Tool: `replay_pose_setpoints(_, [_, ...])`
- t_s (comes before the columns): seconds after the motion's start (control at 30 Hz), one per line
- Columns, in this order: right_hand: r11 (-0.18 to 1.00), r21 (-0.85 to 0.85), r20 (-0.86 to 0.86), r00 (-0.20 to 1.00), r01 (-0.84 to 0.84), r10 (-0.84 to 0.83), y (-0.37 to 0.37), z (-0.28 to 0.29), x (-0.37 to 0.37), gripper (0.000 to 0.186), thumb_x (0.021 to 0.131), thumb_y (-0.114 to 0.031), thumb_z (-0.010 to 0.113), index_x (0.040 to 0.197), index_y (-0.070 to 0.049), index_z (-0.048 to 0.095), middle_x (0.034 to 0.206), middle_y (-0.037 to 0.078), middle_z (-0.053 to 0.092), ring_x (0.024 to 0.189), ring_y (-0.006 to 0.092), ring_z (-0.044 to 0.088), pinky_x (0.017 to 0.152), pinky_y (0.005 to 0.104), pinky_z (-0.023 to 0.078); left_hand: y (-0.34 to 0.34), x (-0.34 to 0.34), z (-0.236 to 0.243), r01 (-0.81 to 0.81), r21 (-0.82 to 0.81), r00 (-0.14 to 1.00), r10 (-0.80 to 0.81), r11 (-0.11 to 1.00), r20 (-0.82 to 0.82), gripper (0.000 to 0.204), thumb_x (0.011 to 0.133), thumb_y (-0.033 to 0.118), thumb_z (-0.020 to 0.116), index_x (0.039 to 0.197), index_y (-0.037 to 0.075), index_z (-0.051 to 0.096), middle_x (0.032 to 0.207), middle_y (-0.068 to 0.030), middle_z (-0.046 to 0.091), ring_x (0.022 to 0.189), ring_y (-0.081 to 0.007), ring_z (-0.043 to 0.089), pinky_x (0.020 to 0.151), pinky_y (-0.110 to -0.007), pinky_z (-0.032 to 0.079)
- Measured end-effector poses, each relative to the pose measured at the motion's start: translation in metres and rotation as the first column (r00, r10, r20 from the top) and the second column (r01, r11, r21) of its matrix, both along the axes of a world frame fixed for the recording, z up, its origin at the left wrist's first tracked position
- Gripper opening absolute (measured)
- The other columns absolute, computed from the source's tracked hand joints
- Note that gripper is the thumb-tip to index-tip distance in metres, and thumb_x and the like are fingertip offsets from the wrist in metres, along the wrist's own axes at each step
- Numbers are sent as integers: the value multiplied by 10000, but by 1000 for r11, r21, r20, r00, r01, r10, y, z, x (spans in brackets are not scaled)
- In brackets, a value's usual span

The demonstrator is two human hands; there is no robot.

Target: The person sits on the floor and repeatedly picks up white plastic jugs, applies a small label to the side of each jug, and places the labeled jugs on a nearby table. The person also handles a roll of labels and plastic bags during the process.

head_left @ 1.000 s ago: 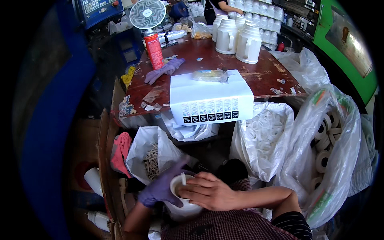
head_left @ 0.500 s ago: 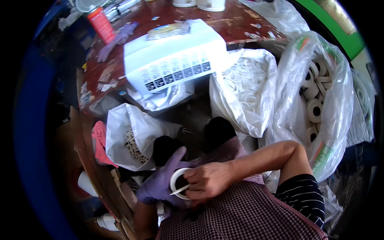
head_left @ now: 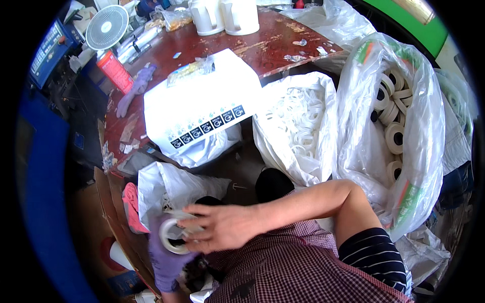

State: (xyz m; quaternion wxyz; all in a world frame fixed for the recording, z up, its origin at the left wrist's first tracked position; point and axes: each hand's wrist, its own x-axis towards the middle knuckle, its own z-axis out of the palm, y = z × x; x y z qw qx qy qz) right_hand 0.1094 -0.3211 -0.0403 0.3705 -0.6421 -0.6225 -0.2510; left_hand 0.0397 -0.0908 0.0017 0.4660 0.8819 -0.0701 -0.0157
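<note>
My left hand (head_left: 166,262), in a purple glove, is wrapped round a white hollow cylinder (head_left: 164,237) with a dark bore, in front of my lap. Over its rim reaches my bare right hand (head_left: 222,227), slightly smeared by motion, with its fingers apart and their tips at the cylinder's edge. A pale blurred patch shows by those fingertips; what it is I cannot make out. Just beyond the hands stands a white sack (head_left: 156,184), its small pale pieces now mostly hidden.
A sack of white plastic rings (head_left: 298,118) stands ahead, beside a clear bag of white hollow cylinders (head_left: 394,137). On the worn red table (head_left: 273,43) are a white sheet (head_left: 202,93), a purple glove (head_left: 136,91), a red can (head_left: 115,71), white jugs (head_left: 240,17) and a fan (head_left: 107,28).
Both hands have shifted left with the cylinder, toward the sack of small pieces. The right fingers have spread, and the thin white stick they pinched no longer shows. The view has tilted up.
</note>
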Motion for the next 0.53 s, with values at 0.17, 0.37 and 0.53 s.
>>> replay_pose_setpoints(0.17, [755, -169, -1, 765, 634, -644, -104, -44, 103, 260, 750, -74, 652, 1003, -13, 655, 1107, 175, 639, 1062, 344, 615, 851, 426, 527, 65, 38, -21, -497, -18, 662, 392, 868, 639, 1035, 670, 96, 816, 1527, 14, 241, 1391, -169, 496, 1268, -280, 502, 1088, -400, 391])
replay_pose_setpoints(0.37, [-43, -511, 166, 50, 858, -985, -263, -124, 143, 216, 829, -149, 667, 941, 35, 678, 1162, 187, 632, 1094, 331, 588, 996, 410, 447, 77, 35, -13, -562, -53, 586, 443, 825, 678, 1036, 689, 225, 819, 1529, 20, 249, 1419, -175, 479, 1289, -307, 490, 1089, -413, 385])
replay_pose_setpoints(0.53, [129, -445, -6, 141, 886, -990, -310, -160, 147, 251, 818, -206, 707, 1024, -64, 723, 1251, 143, 617, 1187, 283, 545, 1048, 389, 394, 23, 22, -9, -455, 20, 723, 356, 891, 593, 1082, 609, 209, 793, 1527, 15, 255, 1429, -179, 467, 1340, -313, 437, 1152, -414, 286])
